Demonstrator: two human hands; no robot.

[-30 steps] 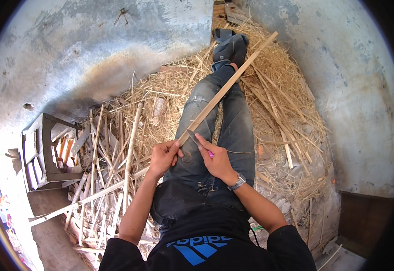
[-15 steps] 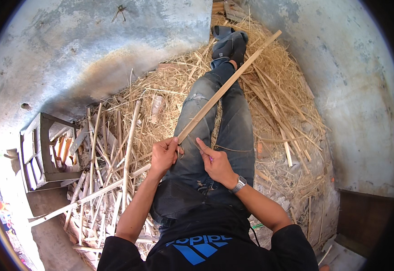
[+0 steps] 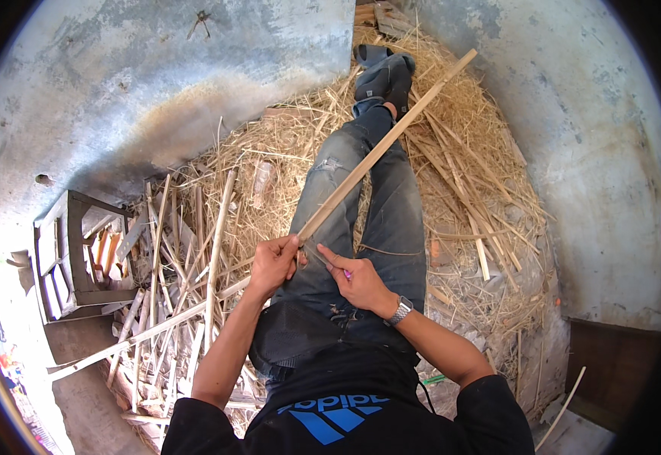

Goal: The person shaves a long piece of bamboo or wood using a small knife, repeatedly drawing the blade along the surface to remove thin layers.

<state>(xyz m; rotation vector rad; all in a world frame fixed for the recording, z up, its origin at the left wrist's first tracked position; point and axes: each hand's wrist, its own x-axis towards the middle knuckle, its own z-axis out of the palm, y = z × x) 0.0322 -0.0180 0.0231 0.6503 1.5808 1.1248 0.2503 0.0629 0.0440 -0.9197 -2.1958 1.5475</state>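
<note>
A long, flat strip of pale split bamboo (image 3: 379, 148) slants across my legs, its far end up by my feet. My left hand (image 3: 273, 264) pinches its near end between thumb and fingers. A small curl of shaving (image 3: 301, 258) shows beside those fingers. My right hand (image 3: 362, 280) is closed, with the index finger stretched toward the strip's near end. It grips what looks like a small knife; a bit of purple handle (image 3: 348, 275) shows, and most of the tool is hidden by the fingers. Jeans (image 3: 395, 212) lie under both hands.
Shavings (image 3: 285, 144) and loose strips (image 3: 463, 189) cover the floor around my legs. Longer sticks (image 3: 216, 250) are heaped at the left, beside a dark wooden frame (image 3: 80, 292). Grey walls rise at the left (image 3: 156, 68) and right (image 3: 573, 167). A thin strip (image 3: 562, 409) leans at lower right.
My right hand has shifted slightly left and down, its index fingertip nearer my left hand. The bamboo strip has barely moved. More of the thin strip at lower right shows.
</note>
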